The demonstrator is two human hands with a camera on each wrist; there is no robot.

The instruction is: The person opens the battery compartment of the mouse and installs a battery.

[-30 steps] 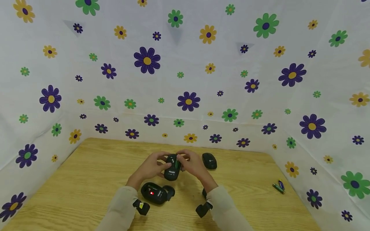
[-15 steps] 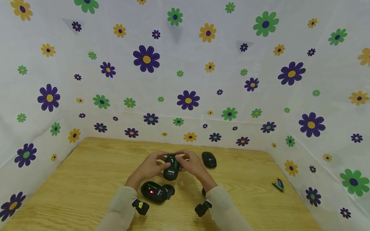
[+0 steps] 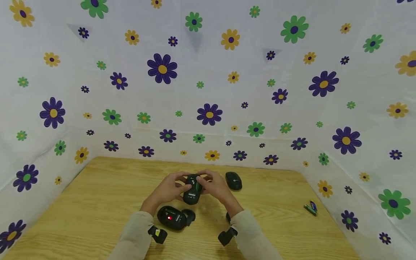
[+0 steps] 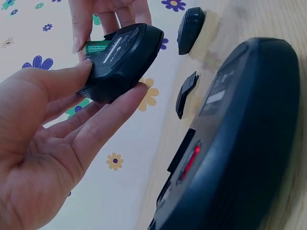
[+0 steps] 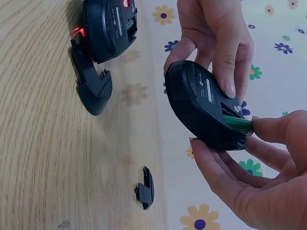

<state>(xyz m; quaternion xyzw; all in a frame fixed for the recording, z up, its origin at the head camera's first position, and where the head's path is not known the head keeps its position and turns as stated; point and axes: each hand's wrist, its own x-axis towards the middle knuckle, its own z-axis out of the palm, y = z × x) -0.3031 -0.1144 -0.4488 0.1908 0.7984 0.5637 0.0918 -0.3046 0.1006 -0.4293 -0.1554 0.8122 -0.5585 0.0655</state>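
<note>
We see a black mouse (image 3: pixel 191 196) held up over the middle of the table (image 3: pixel 107 195), its underside turned toward the head camera. The left hand (image 3: pixel 169 188) grips it from the side, thumb on the underside and fingers against the casing. A green battery (image 5: pixel 237 124) sticks partly out of its opening. The right hand (image 3: pixel 214 185) is grasping too: we see its thumb on the end of that battery and its fingers bent against the mouse.

Toward the table's near edge, left of the middle, we find a second mouse (image 3: pixel 171 218) lying on its back with a red light showing, and a large cover (image 3: pixel 190 216) at its right end. We also see a small cover (image 5: pixel 147 190) on the tabletop. Near the far edge, right of the middle, a third mouse (image 3: pixel 233 181) sits upright. By the right edge, we see a loose green battery (image 3: pixel 310 210) just beside a blue battery (image 3: pixel 313 205).
</note>
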